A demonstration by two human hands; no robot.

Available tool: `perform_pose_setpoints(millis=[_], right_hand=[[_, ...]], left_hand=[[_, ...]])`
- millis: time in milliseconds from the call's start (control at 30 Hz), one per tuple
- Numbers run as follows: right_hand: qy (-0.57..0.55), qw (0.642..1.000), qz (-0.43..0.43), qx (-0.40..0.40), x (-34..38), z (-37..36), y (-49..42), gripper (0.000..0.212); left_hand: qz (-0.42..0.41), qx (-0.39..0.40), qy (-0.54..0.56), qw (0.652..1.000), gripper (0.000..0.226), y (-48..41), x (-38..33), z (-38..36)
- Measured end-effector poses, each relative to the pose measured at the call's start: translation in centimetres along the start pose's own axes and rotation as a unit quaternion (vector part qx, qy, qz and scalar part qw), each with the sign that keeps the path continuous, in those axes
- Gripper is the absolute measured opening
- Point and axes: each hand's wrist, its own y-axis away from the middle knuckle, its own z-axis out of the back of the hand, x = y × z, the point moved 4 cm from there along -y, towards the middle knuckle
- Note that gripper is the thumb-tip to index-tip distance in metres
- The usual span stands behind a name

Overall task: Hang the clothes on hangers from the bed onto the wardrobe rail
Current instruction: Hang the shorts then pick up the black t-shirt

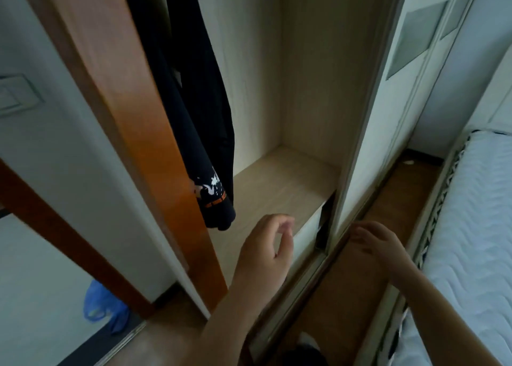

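Head view: dark garment hangs upper centre inside wardrobe; its hanger and rail are out of frame. Bed at right edge, no clothes on visible part. Left hand lower centre, fingers loosely curled, empty. Right hand lower right by sliding door, fingers relaxed, empty; contact with door unclear. Likely next: turn to bed, grip next hanger at hook, seat it beside hung garment.
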Motion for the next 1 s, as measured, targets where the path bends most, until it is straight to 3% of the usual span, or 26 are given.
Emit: perform_pose_setpoints(millis=[133,267,433,533,667,767,867,1000], right_hand=[[0.003,0.993,0.085,0.079,6.7,-3.1,-8.2,0.015],[0.011,0.967,0.21,0.141,16.4,-5.8,-14.4,0.016],[0.008,0.907,0.352,0.232,29.4,-9.3,-17.1,0.017],[-0.029,0.875,0.415,0.246,36.0,-11.4,-16.9,0.013],[-0.096,0.846,0.448,0.272,42.8,-14.1,-15.5,0.01],[-0.13,0.833,0.461,0.275,46.1,-16.0,-14.0,0.019],[-0.134,0.824,0.481,0.267,48.5,-17.6,-11.9,0.033],[-0.019,0.81,0.552,0.2,50.7,-19.0,-9.5,0.043]], left_hand=[[-0.07,-0.141,-0.074,0.985,0.029,-6.1,-0.4,1.4],[-0.084,-0.299,-0.158,0.937,0.026,-11.4,-2.3,4.2],[-0.083,-0.432,-0.275,0.855,0.027,-16.6,-5.8,8.8],[-0.061,-0.495,-0.321,0.805,0.03,-18.1,-7.5,12.3],[-0.054,-0.572,-0.367,0.732,0.031,-19.4,-9.7,16.5],[-0.043,-0.624,-0.381,0.681,0.032,-19.8,-10.8,18.8],[0.003,-0.64,-0.387,0.663,0.038,-20.1,-11.6,20.7],[0.074,-0.62,-0.366,0.69,0.05,-20.8,-12.1,22.5]])
